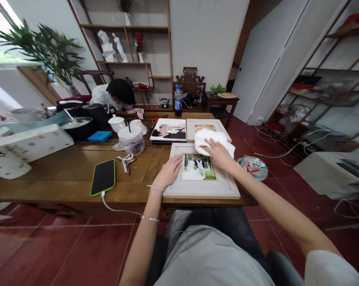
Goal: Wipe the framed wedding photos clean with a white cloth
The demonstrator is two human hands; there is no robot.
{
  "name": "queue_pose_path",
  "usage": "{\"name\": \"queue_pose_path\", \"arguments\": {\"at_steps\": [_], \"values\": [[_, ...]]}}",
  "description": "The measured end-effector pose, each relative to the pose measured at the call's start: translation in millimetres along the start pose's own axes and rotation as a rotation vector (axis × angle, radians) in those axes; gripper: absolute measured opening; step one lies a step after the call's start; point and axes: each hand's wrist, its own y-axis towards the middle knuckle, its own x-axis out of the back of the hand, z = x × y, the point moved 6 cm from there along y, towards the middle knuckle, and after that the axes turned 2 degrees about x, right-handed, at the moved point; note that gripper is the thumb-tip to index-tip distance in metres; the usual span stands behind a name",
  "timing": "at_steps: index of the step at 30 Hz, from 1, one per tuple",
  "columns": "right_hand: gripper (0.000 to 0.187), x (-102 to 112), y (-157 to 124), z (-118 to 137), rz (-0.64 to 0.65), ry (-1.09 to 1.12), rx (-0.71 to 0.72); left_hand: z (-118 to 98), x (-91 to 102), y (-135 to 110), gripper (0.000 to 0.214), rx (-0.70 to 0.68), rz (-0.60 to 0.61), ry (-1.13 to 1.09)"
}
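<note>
A white picture frame (227, 190) with a wedding photo lies flat at the near edge of the wooden table (63, 171). My left hand (168, 172) rests flat on the frame's left border, fingers stretched out. My right hand (219, 154) presses a white cloth (207, 139) onto the frame's upper right part, fingers laid over the cloth. A second white frame (191, 129) and a photo album (169, 130) lie just beyond.
A phone in a green case (103, 176) lies left of the frame, with a cable running off the table edge. A metal clip (125, 161), a lidded plastic cup (131, 139), a teapot (116, 122) and boxes stand further left. Another person sits at the far end. A bin (252, 167) stands on the floor to the right.
</note>
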Motion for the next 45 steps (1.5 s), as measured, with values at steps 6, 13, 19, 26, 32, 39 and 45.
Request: {"name": "queue_pose_path", "arguments": {"at_steps": [6,13,19,26,32,39,45], "values": [[0.066,-7,-4,21,0.083,-0.040,0.081,-2,0.4,0,0.042,-0.003,0.005,0.001],[0.061,32,-74,77,0.222,0.093,0.166,-4,1.2,0,0.042,-0.016,-0.005,-0.007],[0.070,59,-114,113,0.275,0.238,0.219,-2,1.0,0,0.042,-0.002,-0.004,-0.015],[0.074,34,-90,94,0.203,0.290,0.165,-1,-0.2,0,0.041,-0.014,-0.017,-0.012],[0.075,17,-27,29,0.088,0.146,-0.022,-3,1.0,0,0.041,0.007,0.002,0.000],[0.080,0,8,9,0.035,0.045,0.060,-1,1.1,0,0.042,0.025,0.021,-0.006],[0.071,9,-35,53,0.145,0.102,0.113,-2,1.1,-1,0.042,0.008,0.007,-0.012]]}}
